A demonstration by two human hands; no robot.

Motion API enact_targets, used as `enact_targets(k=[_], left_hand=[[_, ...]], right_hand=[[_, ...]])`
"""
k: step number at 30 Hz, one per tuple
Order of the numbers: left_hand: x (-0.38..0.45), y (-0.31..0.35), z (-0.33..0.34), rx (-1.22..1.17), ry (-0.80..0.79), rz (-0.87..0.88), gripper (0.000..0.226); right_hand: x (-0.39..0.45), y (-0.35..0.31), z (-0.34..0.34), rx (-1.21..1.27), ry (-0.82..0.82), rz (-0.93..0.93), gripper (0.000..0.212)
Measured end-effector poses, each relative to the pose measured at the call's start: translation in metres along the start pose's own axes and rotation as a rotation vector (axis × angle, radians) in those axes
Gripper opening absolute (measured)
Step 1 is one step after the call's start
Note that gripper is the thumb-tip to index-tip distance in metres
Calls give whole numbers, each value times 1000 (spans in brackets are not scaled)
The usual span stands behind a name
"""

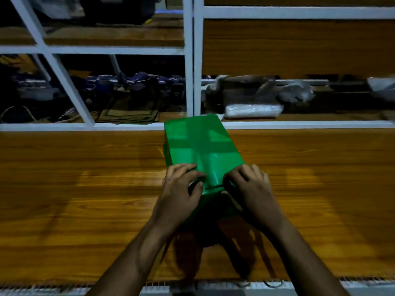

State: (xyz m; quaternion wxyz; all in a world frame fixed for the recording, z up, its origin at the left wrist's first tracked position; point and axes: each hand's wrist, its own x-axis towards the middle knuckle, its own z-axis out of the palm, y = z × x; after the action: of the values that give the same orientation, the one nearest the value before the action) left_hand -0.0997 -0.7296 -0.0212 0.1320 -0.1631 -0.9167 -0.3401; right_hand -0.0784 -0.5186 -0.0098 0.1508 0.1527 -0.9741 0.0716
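Storeroom: racks (190,60) w/ bagged stock (254,111)

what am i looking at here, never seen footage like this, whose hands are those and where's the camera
There is no machine here: this is one picture from a wide-angle camera worn on a person's head, looking forward and down, so the two bare arms that come in from the bottom are the wearer's own. The left hand and the right hand both grip the near end of a green bag, fingers curled over its edge. The bag lies on a wooden table. Behind it stands a white metal rack with folded brown cloths and a clear plastic packet on its shelf. The picture is dim and slightly blurred, so finer details are hard to tell.
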Motion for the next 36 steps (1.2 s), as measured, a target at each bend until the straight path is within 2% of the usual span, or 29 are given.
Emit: enact_targets(k=[3,11,14,17,19,23,28,31,34,36], left_hand=[[-1,20,15,-17,-6,51,18],[-5,101,76,-33,8,39,15],[-4,124,92,32,48,20,17],[4,140,95,109,98,-179,30],[12,144,92,149,101,-297,40],[23,148,88,22,85,-404,44],[27,158,90,-76,84,-388,35],[28,162,92,-112,37,-377,31],[34,166,87,-132,-24,-389,37],[40,168,84,-176,-61,-413,43]], right_hand=[[-19,24,-9,44,-31,11,32],[-72,114,-41,127,-83,-20,35],[-83,145,-51,318,-62,-14,30],[-80,173,-46,753,86,155,13],[-73,190,-33,870,122,330,10],[-65,202,-11,1053,-98,565,35],[-62,198,-15,1048,22,575,52],[-59,196,-37,1066,39,556,46],[-53,194,-59,1027,59,478,28],[-46,184,-72,1017,37,409,28]])
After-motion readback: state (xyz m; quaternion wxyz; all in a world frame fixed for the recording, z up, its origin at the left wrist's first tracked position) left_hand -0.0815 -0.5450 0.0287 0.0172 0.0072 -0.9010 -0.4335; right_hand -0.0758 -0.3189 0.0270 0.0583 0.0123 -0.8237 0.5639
